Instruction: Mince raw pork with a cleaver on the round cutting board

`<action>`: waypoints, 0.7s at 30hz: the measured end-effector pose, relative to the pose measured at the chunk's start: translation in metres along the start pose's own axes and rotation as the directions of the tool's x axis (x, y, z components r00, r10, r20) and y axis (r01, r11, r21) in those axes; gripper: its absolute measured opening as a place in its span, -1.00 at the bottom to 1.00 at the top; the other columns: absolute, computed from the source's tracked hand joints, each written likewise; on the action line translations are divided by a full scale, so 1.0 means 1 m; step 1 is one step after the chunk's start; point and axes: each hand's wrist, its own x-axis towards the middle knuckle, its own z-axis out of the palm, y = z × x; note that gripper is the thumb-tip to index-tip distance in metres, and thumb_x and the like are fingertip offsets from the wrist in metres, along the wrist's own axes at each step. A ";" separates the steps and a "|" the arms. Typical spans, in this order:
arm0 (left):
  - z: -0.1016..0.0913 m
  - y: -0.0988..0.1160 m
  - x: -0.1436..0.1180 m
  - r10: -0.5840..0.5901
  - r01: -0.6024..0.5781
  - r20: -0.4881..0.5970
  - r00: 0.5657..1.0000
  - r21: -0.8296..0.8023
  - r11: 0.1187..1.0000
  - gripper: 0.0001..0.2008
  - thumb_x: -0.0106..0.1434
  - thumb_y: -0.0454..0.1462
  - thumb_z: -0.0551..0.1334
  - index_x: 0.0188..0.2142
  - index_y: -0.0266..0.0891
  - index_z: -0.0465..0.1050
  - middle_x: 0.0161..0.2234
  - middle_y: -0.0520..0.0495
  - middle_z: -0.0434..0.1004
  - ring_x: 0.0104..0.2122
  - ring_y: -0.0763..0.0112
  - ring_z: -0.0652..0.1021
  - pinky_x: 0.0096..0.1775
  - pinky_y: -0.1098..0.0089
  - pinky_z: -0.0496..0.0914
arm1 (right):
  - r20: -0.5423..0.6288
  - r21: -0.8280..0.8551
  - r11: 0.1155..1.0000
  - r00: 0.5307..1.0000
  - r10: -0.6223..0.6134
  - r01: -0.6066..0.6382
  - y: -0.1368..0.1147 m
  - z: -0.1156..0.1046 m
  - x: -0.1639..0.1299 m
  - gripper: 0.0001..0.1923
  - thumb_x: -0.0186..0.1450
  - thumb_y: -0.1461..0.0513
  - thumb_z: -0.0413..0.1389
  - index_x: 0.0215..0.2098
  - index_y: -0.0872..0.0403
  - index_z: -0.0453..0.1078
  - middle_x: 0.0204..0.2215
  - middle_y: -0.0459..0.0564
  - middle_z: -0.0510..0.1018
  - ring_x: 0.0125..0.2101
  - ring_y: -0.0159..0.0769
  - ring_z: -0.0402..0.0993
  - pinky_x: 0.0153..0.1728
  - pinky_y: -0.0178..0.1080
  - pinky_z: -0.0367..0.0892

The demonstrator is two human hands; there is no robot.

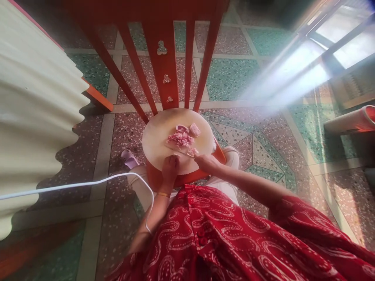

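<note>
My right hand (205, 162) is closed around the handle of a knife (180, 151). The blade points left across a round pale cutting board (154, 132). Along its far side lies a heap of finely chopped pink pieces (180, 139), which look like red onion. Two larger pink chunks (195, 129) are just beyond the heap, and a few small bits (193, 150) lie near my right fingers. At the board's near edge, my left hand (170, 167) rests with curled fingers; what they hold, if anything, is hidden.
The board sits on the seat of a red-brown wooden chair (162, 58) with a slatted back. A white cable (88, 182) crosses from the left. Cream curtain-like cloth (35, 97) hangs at left. A lilac shoe (129, 159) is on the patterned floor; a pale cylindrical container (345, 121) is at right.
</note>
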 end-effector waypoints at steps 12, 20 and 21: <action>-0.003 -0.001 -0.002 0.004 -0.004 0.012 1.000 -0.013 1.000 -0.82 0.30 -0.23 0.06 -0.18 -0.17 0.39 -0.23 -0.20 0.45 -0.16 0.20 0.40 -0.10 0.14 0.34 | -0.095 0.036 0.993 0.989 -0.113 0.117 -0.049 -0.009 0.055 -0.74 0.32 0.29 -0.13 -0.07 0.12 0.28 -0.23 0.17 0.52 -0.24 -0.17 0.48 -0.29 -0.21 0.35; -0.010 0.007 -0.001 0.022 -0.022 -0.004 1.000 0.002 1.000 -0.79 0.30 -0.19 0.07 -0.16 -0.22 0.39 -0.17 -0.16 0.43 -0.18 0.28 0.44 -0.11 0.18 0.37 | -0.103 0.084 0.995 0.994 -0.037 0.046 -0.012 0.002 0.028 -0.65 0.31 0.33 -0.10 0.06 0.15 0.19 -0.20 0.17 0.50 -0.26 -0.22 0.49 -0.34 -0.30 0.33; -0.010 0.007 0.000 0.022 -0.022 -0.004 1.000 0.001 1.000 -0.80 0.30 -0.21 0.06 -0.21 -0.20 0.40 -0.22 -0.17 0.44 -0.19 0.25 0.43 -0.11 0.17 0.35 | -0.117 0.093 0.995 0.993 -0.026 0.037 -0.006 0.003 0.022 -0.64 0.31 0.33 -0.12 0.07 0.14 0.18 -0.21 0.15 0.50 -0.28 -0.22 0.49 -0.37 -0.31 0.33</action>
